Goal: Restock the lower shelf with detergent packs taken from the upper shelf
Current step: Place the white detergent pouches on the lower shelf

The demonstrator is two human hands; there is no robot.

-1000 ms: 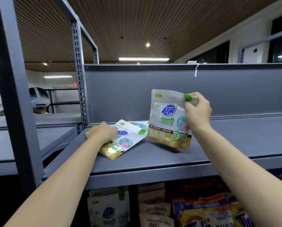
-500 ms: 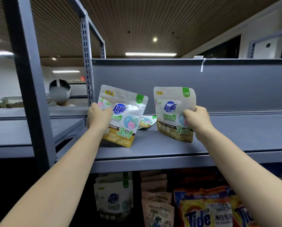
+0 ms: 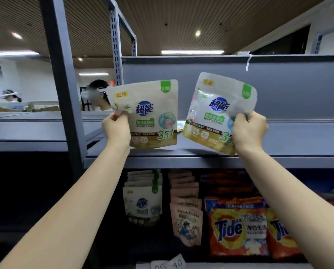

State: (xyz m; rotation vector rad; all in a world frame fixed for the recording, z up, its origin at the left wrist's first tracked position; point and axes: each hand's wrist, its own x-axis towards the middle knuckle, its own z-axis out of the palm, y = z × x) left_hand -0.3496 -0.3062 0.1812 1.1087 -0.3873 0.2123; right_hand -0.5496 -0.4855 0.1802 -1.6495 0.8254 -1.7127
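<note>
My left hand (image 3: 116, 131) grips the left edge of a white and gold detergent pack (image 3: 150, 115), held upright above the grey upper shelf (image 3: 298, 140). My right hand (image 3: 248, 133) grips the lower right corner of a second, matching detergent pack (image 3: 214, 113), tilted slightly to the right. Both packs are lifted off the shelf near its front edge. A sliver of a third pack (image 3: 179, 126) lies on the upper shelf between them. On the lower shelf (image 3: 240, 265), a row of the same packs (image 3: 143, 202) stands one behind another.
Pink pouches (image 3: 185, 218) and orange Tide bags (image 3: 238, 228) stand to the right of that row. A grey upright post (image 3: 65, 105) rises at the left of the rack. Paper price tags (image 3: 168, 264) sit on the lower shelf's front edge. Two people are in the background at left.
Both hands have lifted their packs higher off the upper shelf and nearer to the camera. The view has tilted down, showing more of the lower shelf.
</note>
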